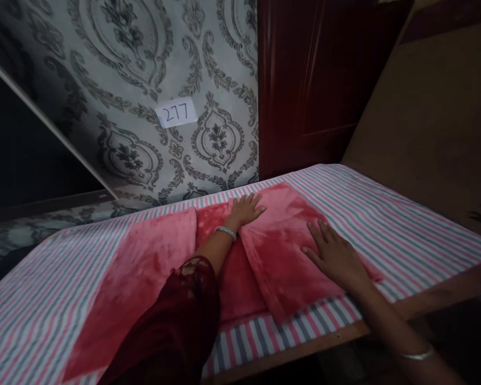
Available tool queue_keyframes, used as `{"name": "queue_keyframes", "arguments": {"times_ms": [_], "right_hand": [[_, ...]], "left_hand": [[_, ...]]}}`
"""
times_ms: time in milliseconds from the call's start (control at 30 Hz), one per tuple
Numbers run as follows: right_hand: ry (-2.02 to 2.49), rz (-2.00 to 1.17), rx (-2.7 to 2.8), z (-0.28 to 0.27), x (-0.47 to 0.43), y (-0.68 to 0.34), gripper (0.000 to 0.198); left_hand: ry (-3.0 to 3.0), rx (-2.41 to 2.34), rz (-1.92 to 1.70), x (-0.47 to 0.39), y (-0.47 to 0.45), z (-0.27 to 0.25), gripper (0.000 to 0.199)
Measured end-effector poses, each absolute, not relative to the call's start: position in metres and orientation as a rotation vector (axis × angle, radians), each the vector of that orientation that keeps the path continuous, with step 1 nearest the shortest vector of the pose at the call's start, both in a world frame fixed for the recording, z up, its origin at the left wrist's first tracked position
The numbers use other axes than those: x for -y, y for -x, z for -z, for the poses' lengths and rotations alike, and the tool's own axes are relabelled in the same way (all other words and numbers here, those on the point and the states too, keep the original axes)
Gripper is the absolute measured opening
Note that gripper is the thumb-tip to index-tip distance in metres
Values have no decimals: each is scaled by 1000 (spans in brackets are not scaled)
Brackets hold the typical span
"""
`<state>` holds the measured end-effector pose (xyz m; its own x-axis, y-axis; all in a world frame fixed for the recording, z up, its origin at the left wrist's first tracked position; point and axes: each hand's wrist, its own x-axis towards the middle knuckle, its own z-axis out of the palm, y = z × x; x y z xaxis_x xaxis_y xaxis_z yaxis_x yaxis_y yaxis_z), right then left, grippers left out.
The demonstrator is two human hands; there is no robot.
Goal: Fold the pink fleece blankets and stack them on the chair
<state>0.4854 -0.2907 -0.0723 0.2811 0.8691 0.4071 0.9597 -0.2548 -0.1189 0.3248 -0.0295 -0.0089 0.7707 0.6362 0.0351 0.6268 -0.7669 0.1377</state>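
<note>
A plush red-pink blanket lies on the striped cloth, its left and right parts folded inward over a lower middle layer. My left hand rests flat near the far edge of the right fold, fingers spread, with a silver bracelet at the wrist. On the right fold's near right side lies my right hand, fingers apart and palm down. Neither hand grips anything. My left forearm and dark red sleeve cover part of the blanket's left and middle.
The pink, grey and white striped cloth covers a table with a wooden front edge. Behind it stand a patterned wall with a card reading 277, and a dark red panel. A cardboard sheet leans at right; a dark panel stands left.
</note>
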Motion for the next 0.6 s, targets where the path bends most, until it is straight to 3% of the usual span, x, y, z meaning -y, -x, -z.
{"name": "queue_keyframes", "arguments": {"times_ms": [133, 367, 467, 600], "right_hand": [[2248, 324, 1654, 66, 288, -488, 69], [1954, 265, 1744, 29, 312, -452, 52], [1741, 105, 1903, 16, 329, -401, 58], [1801, 69, 1964, 26, 338, -353, 66]], "left_hand": [[-2751, -1028, -8, 28, -325, -6, 66], [-2455, -1379, -318, 16, -288, -22, 52], [-2314, -1442, -396, 8, -275, -19, 50], [-2114, -1396, -560, 1, -277, -12, 59]]}}
